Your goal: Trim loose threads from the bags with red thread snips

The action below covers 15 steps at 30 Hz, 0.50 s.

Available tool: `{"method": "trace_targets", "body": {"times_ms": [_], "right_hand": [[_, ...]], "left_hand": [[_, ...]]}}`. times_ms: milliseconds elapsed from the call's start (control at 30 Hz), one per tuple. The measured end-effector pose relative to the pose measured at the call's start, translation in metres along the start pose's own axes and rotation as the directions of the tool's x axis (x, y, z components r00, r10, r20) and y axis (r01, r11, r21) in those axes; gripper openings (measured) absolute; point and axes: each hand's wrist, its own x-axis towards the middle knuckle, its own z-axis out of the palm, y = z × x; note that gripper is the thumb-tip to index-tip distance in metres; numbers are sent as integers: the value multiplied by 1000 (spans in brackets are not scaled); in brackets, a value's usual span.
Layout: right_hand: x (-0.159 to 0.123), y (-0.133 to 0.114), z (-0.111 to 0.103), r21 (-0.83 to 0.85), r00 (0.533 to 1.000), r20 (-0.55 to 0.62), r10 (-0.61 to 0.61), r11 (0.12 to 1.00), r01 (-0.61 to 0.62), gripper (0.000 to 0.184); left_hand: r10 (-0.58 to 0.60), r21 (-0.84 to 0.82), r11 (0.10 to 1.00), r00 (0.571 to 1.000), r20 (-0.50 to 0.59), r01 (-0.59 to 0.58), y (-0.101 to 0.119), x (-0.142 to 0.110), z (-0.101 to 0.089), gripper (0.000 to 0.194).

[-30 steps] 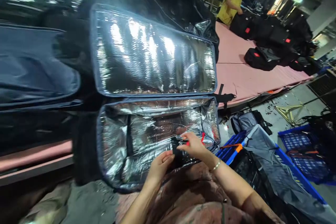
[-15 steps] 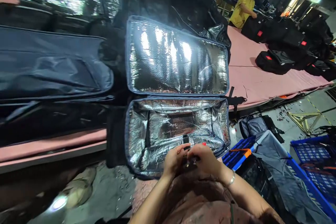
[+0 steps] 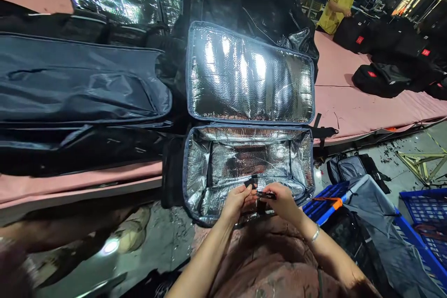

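Note:
An insulated bag with a shiny silver lining lies open in front of me, its lid folded back away from me. Both hands are at the bag's near rim. My left hand is closed in a pinch on a black strap. Close beside it, my right hand is closed on a small black object, perhaps a buckle or small snips; its kind is too small to tell. The fingertips of the two hands nearly meet.
Dark bags lie to the left on the pink-covered table. Black bags with red labels stand at the right, by a person in yellow. Blue crates and a grey bag are on the floor at right.
My fingers have drawn slightly apart, so the small black object in my right hand now shows. The view has shifted, moving the bag rightward in the picture.

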Motion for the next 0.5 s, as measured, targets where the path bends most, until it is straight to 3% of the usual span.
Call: {"method": "trace_targets", "body": {"times_ms": [233, 333, 500], "right_hand": [[25, 10, 20, -74, 981, 7, 192, 979, -191, 6], [32, 15, 28, -116, 967, -59, 247, 961, -253, 10], [15, 8, 13, -144, 960, -137, 245, 954, -264, 6]], "left_hand": [[120, 61, 991, 993, -16, -119, -6, -4, 4, 21], [101, 57, 993, 995, 7, -101, -6, -7, 5, 38], [102, 82, 991, 995, 2, -102, -3, -14, 2, 63]]}}
